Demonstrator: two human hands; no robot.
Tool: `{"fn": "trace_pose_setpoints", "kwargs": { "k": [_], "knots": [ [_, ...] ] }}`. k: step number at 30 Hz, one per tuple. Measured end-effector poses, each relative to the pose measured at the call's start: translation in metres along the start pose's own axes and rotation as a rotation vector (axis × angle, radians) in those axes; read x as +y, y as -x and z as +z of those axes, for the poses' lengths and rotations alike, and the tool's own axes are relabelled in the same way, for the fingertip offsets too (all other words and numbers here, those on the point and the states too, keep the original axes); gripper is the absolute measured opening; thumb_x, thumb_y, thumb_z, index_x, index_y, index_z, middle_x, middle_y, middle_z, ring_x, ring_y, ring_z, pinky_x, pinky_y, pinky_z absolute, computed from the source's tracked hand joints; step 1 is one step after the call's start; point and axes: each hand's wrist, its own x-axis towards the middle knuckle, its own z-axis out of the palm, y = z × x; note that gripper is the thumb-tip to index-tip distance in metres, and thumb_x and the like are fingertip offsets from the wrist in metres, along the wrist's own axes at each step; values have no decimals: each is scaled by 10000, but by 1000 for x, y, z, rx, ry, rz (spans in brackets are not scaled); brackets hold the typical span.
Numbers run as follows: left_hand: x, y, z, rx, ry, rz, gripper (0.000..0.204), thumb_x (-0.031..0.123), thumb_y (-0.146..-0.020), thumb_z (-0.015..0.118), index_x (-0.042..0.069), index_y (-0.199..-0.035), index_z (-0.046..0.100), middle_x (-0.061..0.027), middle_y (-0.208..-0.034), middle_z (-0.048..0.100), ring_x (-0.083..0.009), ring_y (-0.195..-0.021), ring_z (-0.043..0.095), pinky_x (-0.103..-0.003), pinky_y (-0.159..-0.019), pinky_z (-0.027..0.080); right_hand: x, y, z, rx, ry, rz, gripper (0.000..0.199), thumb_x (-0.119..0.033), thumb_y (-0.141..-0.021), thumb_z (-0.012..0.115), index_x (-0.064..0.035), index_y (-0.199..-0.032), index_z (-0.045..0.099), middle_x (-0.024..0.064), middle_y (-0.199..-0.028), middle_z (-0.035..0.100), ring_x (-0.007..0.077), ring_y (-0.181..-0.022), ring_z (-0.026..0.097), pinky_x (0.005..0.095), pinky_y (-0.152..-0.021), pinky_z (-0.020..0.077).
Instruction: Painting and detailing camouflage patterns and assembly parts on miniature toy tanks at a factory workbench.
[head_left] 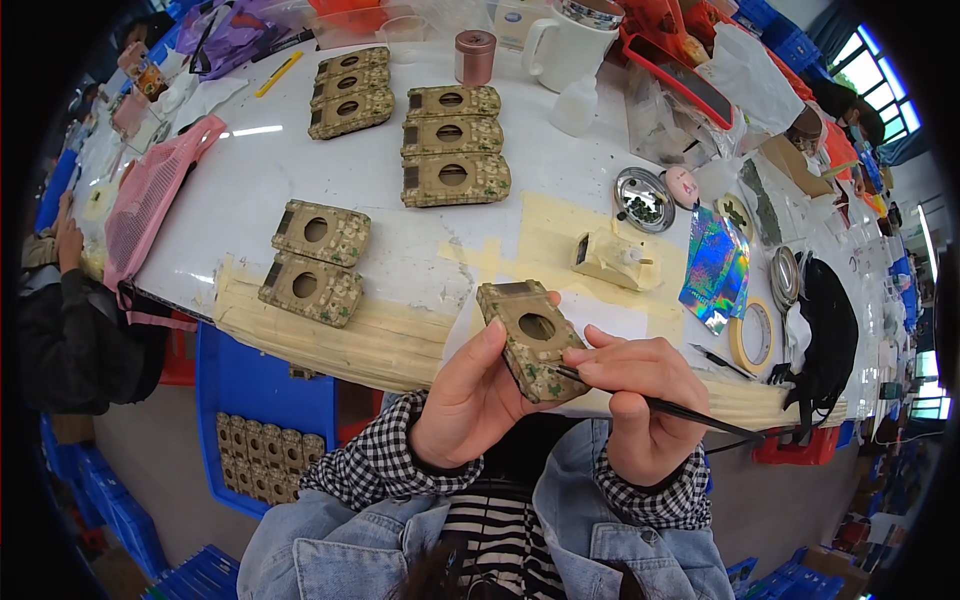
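Observation:
My left hand holds a tan camouflage-painted block with a round hole up over the table's near edge. My right hand grips a thin black brush, its tip touching the block's lower right side. More such blocks lie on the white table: two at the near left, three in the middle and three further back. An unpainted cream block sits on taped paper just beyond the one I hold.
A small metal dish, shiny foil sheet and tape roll lie to the right. A white mug and metal cup stand at the back. A blue crate with blocks sits below left. Another person's sleeve is at far left.

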Motion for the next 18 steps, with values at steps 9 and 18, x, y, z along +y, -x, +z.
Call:
{"fn": "trace_pose_setpoints", "kwargs": {
  "k": [9,18],
  "knots": [
    [0,0,1,13,-11,0,571,426,-1005,251,78,-1453,186,-115,-1483,263,-272,-1270,435,-446,-984,477,0,1,-1,-21,-33,11,270,-236,-936,549,19,-930,639,163,-881,658,260,-862,659,458,-894,510],
    [1,0,-2,49,133,-30,634,450,-995,294,34,-1455,161,-171,-1331,446,-323,-1206,496,-439,-966,491,10,0,-24,267,-44,2,187,-155,-940,527,15,-941,606,143,-902,657,224,-848,612,387,-898,484]
  ]
}}
